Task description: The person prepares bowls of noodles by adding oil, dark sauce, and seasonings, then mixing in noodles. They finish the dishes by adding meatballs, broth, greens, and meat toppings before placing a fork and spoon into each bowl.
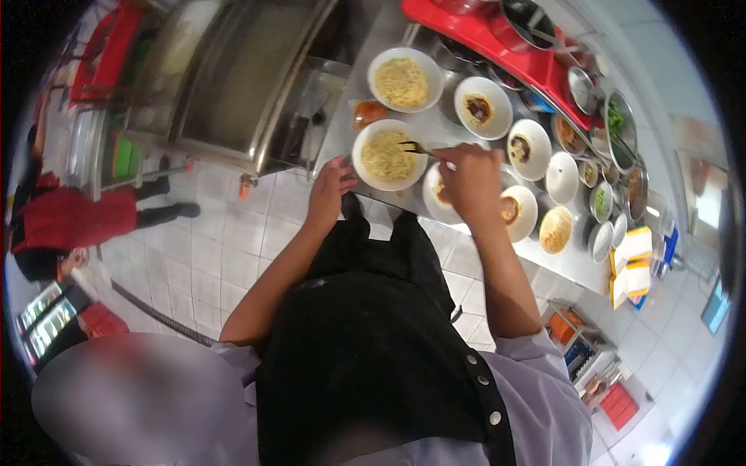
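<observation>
Head view: your right hand (472,177) is closed around a fork (416,147), its tines in the noodle bowl (388,154) at the counter's (365,46) near edge. Your left hand (330,186), fingers loosely spread, touches that bowl's rim. A second noodle bowl (404,78) sits behind.

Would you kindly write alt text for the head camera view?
A right hand holds a fork over a white bowl of noodles while the left hand touches its rim; more bowls line the steel counter.
</observation>
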`<state>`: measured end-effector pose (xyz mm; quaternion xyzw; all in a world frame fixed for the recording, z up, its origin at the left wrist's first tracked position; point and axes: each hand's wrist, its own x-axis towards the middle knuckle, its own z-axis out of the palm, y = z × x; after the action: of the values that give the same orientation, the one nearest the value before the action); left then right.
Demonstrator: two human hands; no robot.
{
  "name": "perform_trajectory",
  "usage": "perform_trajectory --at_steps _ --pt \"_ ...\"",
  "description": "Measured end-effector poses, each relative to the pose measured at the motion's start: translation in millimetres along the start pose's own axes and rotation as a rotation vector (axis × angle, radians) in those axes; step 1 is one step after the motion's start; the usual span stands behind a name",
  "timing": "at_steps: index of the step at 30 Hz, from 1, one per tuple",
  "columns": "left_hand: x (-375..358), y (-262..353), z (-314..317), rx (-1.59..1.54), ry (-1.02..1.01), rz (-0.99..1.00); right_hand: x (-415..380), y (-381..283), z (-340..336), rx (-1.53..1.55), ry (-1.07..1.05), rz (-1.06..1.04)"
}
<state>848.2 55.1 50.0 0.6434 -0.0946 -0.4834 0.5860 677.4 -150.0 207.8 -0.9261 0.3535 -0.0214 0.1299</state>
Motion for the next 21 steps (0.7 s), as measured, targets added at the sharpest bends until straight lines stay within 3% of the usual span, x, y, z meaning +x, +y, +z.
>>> perform_trajectory --at_steps 2,3,4,5,7,10,12,14,15,17,21 --pt "10.1 -12.8 -8.9 -0.067 -0.066 0.022 6.6 13.8 65.2 0.002 -0.088 0.002" --pt "8.8 -2.7 -5.4 0.058 -0.090 0.039 13.9 20.9 105.0 -0.088 -0.134 -0.049" --pt "12.7 -2.6 -3.6 0.023 -0.087 0.000 14.5 25.8 127.7 0.002 -0.008 -0.076" --pt "19.7 -30.5 -14.0 0.255 -0.086 0.206 20.6 20.8 107.7 0.190 -0.269 0.082" --pt "5.7 7.2 5.3 0.047 0.014 -0.007 24.3 22.8 72.6 0.324 -0.263 0.166" --pt "-2.7 26.0 9.5 -0.013 0.019 -0.104 11.5 29.9 31.1 0.467 -0.223 0.126" --pt "0.8 23.5 10.5 -0.024 0.021 -0.128 0.8 27.3 22.1 -0.210 -0.101 -0.015" --pt "7.6 6.7 -2.5 -0.093 0.007 -0.135 -6.0 21.5 18.3 -0.192 -0.039 -0.032" --pt "8.1 -4.9 -7.5 -0.096 -0.036 -0.039 -3.1 12.5 23.9 -0.170 0.023 -0.056" --pt "1.7 4.6 0.6 -0.048 -0.003 -0.013 8.8 -1.9 57.7 -0.284 -0.160 -0.033" --pt "-5.7 23.4 16.9 -0.052 0.030 -0.026 24.2 26.4 91.2 0.434 -0.275 0.119"
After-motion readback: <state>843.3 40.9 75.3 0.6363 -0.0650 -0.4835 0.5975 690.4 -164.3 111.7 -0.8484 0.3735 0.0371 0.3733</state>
